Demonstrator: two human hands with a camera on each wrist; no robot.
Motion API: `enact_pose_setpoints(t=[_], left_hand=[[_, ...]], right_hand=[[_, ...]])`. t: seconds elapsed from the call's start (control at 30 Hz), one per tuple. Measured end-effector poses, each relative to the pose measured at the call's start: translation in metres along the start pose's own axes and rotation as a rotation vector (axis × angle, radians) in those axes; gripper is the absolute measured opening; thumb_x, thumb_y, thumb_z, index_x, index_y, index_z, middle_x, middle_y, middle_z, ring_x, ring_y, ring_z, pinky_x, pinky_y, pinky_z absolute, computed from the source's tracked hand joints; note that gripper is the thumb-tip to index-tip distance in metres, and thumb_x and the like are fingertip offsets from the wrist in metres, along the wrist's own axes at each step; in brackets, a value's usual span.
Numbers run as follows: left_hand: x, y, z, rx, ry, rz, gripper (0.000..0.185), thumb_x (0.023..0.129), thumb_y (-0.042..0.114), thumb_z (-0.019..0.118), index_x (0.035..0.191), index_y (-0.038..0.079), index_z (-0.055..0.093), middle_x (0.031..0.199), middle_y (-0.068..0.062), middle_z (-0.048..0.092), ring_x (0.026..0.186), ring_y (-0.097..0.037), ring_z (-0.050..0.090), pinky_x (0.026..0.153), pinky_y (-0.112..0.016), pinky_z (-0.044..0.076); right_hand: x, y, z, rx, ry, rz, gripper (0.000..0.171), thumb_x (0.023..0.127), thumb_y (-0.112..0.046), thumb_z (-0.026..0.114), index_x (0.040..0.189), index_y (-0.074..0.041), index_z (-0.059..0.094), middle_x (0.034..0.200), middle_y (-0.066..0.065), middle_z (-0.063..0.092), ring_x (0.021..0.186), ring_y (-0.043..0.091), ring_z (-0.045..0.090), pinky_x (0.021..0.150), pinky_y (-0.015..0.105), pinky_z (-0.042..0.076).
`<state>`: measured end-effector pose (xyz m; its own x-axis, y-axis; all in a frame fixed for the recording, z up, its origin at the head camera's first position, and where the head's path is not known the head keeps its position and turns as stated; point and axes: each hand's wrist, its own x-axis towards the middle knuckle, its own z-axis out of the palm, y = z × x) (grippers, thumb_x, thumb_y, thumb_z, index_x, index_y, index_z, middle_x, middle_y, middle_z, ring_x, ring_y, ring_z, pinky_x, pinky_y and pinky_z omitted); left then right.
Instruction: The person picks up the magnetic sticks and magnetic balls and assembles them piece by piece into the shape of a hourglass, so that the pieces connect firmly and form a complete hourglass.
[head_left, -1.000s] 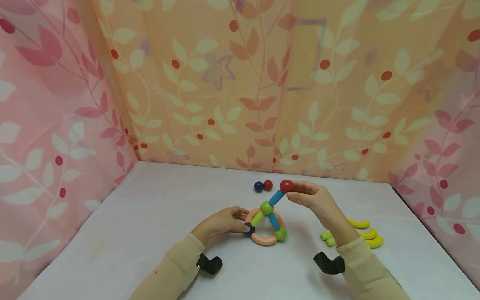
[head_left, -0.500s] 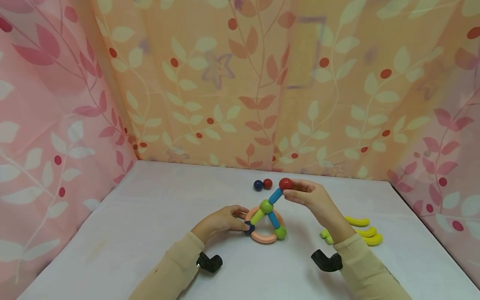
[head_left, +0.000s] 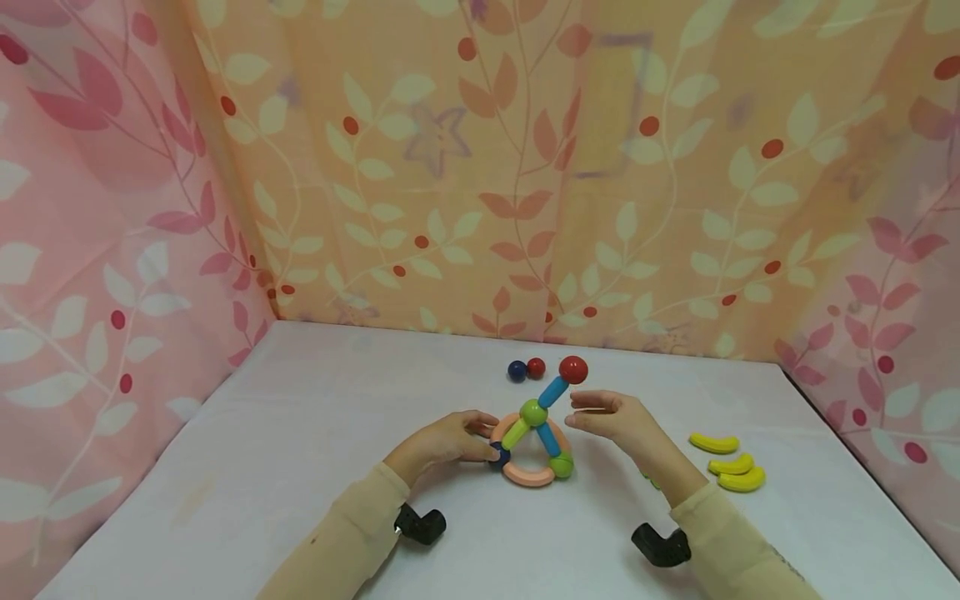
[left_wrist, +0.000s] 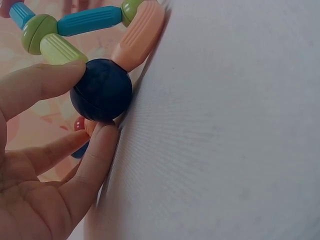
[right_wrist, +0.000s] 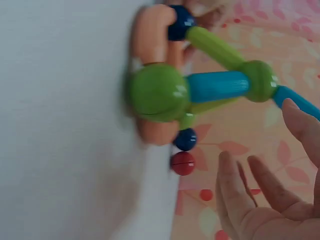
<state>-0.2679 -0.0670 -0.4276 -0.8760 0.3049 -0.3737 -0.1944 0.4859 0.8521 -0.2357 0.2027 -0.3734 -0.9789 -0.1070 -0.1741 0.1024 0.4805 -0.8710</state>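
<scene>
Our left hand (head_left: 442, 439) pinches the dark blue ball (left_wrist: 101, 90) at the toy figure's (head_left: 534, 433) base, mid-table (head_left: 300, 433). Our right hand (head_left: 618, 419) hovers with relaxed fingers just below its red ball (head_left: 573, 369).

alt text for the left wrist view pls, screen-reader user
The left hand pinches a dark blue ball between thumb and finger, low against the white table. The ball joins a peach curved piece and a lime rod; a blue rod runs between two green balls above.
</scene>
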Motion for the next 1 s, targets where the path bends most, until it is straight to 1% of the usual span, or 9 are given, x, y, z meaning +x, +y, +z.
enact_pose_setpoints(t=[0.13, 0.2, 0.3, 0.37, 0.47, 0.67, 0.77, 0.87, 1.0], left_hand=[[0.001, 0.0, 0.0, -0.009, -0.003, 0.001, 0.058, 0.078, 0.014, 0.083, 0.131, 0.016, 0.061, 0.124, -0.007, 0.062, 0.097, -0.019, 0.06, 0.085, -0.031, 0.055], [0.001, -0.001, 0.0, -0.008, 0.001, 0.001, 0.058, 0.078, 0.014, 0.083, 0.131, 0.016, 0.061, 0.123, -0.006, 0.062, 0.096, -0.019, 0.06, 0.085, -0.031, 0.055], [0.001, -0.001, 0.0, -0.003, 0.008, -0.001, 0.058, 0.078, 0.015, 0.084, 0.131, 0.016, 0.061, 0.124, -0.006, 0.062, 0.097, -0.019, 0.06, 0.086, -0.031, 0.055], [0.0, 0.0, 0.0, 0.0, 0.01, -0.005, 0.058, 0.078, 0.015, 0.084, 0.131, 0.017, 0.061, 0.125, -0.006, 0.062, 0.097, -0.019, 0.06, 0.087, -0.032, 0.055], [0.0, 0.0, 0.0, 0.006, 0.008, -0.003, 0.058, 0.078, 0.016, 0.084, 0.131, 0.017, 0.061, 0.126, -0.007, 0.062, 0.097, -0.019, 0.06, 0.088, -0.033, 0.055], [-0.001, 0.0, -0.001, 0.002, -0.001, 0.002, 0.058, 0.078, 0.015, 0.084, 0.131, 0.016, 0.06, 0.126, -0.007, 0.062, 0.097, -0.019, 0.061, 0.088, -0.033, 0.055], [-0.001, 0.0, -0.001, -0.002, -0.011, 0.004, 0.058, 0.078, 0.014, 0.084, 0.131, 0.015, 0.06, 0.124, -0.007, 0.062, 0.096, -0.018, 0.061, 0.086, -0.031, 0.056], [-0.003, 0.0, -0.003, 0.004, -0.025, 0.01, 0.057, 0.078, 0.012, 0.084, 0.129, 0.013, 0.06, 0.118, -0.007, 0.062, 0.095, -0.019, 0.062, 0.084, -0.03, 0.057], [-0.006, 0.002, -0.007, 0.009, -0.041, 0.008, 0.053, 0.078, 0.01, 0.083, 0.125, 0.01, 0.06, 0.11, -0.008, 0.063, 0.092, -0.019, 0.064, 0.081, -0.03, 0.057]], right_hand=[[0.0, 0.015, 0.007, -0.065, -0.019, 0.076, 0.068, 0.087, -0.038, 0.075, 0.142, -0.006, 0.052, 0.145, 0.019, 0.053, 0.131, 0.038, 0.049, 0.106, 0.056, 0.046], [0.0, 0.02, 0.011, -0.08, -0.026, 0.105, 0.066, 0.087, -0.034, 0.076, 0.142, -0.006, 0.052, 0.143, 0.02, 0.054, 0.129, 0.038, 0.051, 0.103, 0.054, 0.049], [0.001, 0.026, 0.016, -0.09, -0.057, 0.126, 0.067, 0.083, -0.029, 0.079, 0.139, -0.003, 0.053, 0.138, 0.02, 0.058, 0.124, 0.035, 0.055, 0.1, 0.049, 0.052], [0.001, 0.028, 0.02, -0.088, -0.074, 0.128, 0.069, 0.08, -0.027, 0.083, 0.137, -0.002, 0.055, 0.134, 0.019, 0.061, 0.121, 0.032, 0.057, 0.099, 0.047, 0.053], [0.0, 0.029, 0.024, -0.082, -0.096, 0.114, 0.071, 0.078, -0.025, 0.084, 0.137, 0.001, 0.054, 0.131, 0.018, 0.062, 0.118, 0.029, 0.058, 0.099, 0.045, 0.053], [0.0, 0.027, 0.029, -0.065, -0.075, 0.117, 0.068, 0.078, -0.019, 0.085, 0.135, 0.003, 0.055, 0.126, 0.018, 0.063, 0.105, 0.023, 0.061, 0.092, 0.038, 0.058], [0.002, 0.028, 0.031, -0.045, -0.063, 0.126, 0.067, 0.077, -0.015, 0.086, 0.134, 0.003, 0.056, 0.125, 0.017, 0.064, 0.098, 0.02, 0.062, 0.089, 0.035, 0.059], [0.004, 0.03, 0.031, -0.06, -0.064, 0.119, 0.065, 0.076, -0.014, 0.086, 0.133, 0.002, 0.057, 0.125, 0.016, 0.064, 0.098, 0.019, 0.062, 0.088, 0.035, 0.059], [0.009, 0.029, 0.027, -0.118, -0.088, 0.104, 0.063, 0.077, -0.018, 0.085, 0.132, -0.001, 0.06, 0.13, 0.016, 0.063, 0.106, 0.023, 0.059, 0.091, 0.038, 0.058]])
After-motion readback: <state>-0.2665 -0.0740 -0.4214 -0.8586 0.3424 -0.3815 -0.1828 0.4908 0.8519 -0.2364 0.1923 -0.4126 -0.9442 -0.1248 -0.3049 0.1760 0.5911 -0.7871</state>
